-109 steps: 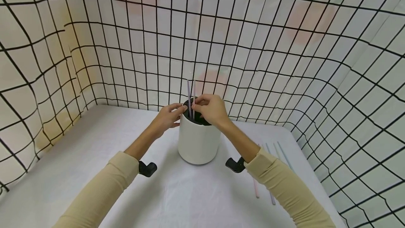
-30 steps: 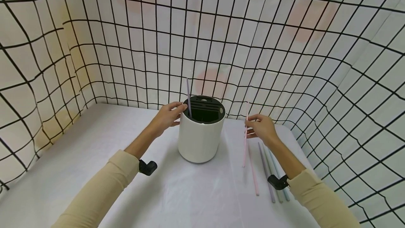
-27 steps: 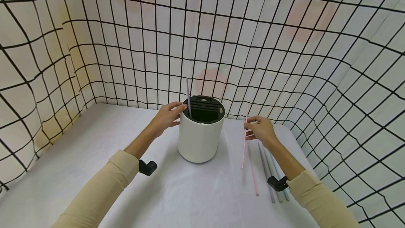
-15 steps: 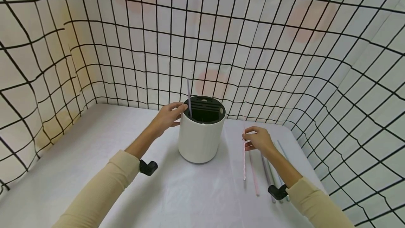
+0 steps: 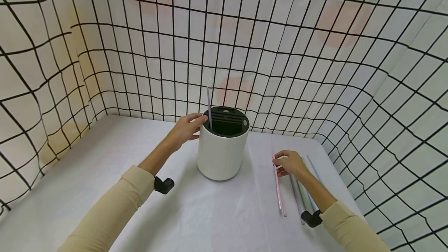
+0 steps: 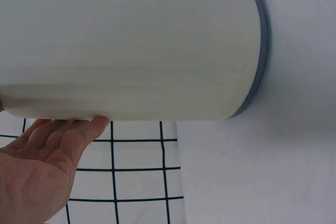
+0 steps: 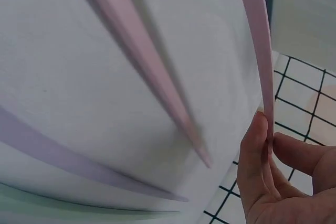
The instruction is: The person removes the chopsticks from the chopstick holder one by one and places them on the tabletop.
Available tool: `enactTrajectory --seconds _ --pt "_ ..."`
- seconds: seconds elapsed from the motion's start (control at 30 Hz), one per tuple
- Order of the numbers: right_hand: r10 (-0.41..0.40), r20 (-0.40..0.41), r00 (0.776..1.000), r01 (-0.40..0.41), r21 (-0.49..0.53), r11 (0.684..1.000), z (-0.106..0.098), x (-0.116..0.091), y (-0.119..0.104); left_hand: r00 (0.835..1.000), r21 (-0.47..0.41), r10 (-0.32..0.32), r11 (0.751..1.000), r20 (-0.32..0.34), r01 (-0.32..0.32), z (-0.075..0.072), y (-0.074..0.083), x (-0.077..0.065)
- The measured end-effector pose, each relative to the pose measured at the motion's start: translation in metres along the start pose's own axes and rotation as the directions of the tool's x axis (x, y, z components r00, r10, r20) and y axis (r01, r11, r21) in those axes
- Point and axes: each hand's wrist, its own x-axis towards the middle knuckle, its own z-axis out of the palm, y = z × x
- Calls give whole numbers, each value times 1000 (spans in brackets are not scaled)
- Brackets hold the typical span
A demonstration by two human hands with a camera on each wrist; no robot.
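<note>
A white utensil holder [image 5: 221, 158] with a black slotted top stands upright on the table. A purple chopstick [image 5: 209, 102] leans up out of its left side. My left hand [image 5: 185, 129] holds the holder's rim, thumb on top, fingers against the outer wall, as the left wrist view also shows. To the right, my right hand [image 5: 290, 163] pinches a pink chopstick [image 7: 261, 51] between thumb and fingers, its lower end low over the table. Beside it lies another pink chopstick [image 7: 147, 61].
Purple [image 7: 79, 161], green [image 7: 68, 205] and blue [image 5: 314, 168] chopsticks lie at the right, partly under my right forearm. A black wire grid [image 5: 189, 49] encloses the back and sides of the white-covered table [image 5: 210, 221].
My right hand, once at the holder's opening, has carried the pink chopstick right and lowered it toward the other pink one. My left hand has stayed on the rim.
</note>
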Motion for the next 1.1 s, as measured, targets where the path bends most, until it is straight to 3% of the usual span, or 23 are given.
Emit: enactTrajectory --seconds 0.43,1.1 --pt "35 -31 999 -37 -67 997 11 4 28 1000 3 0 1000 -3 0 0 -2 0" --pt "-33 -87 996 15 -194 981 12 6 24 1000 -6 9 1000 -2 -9 0 -1 0"
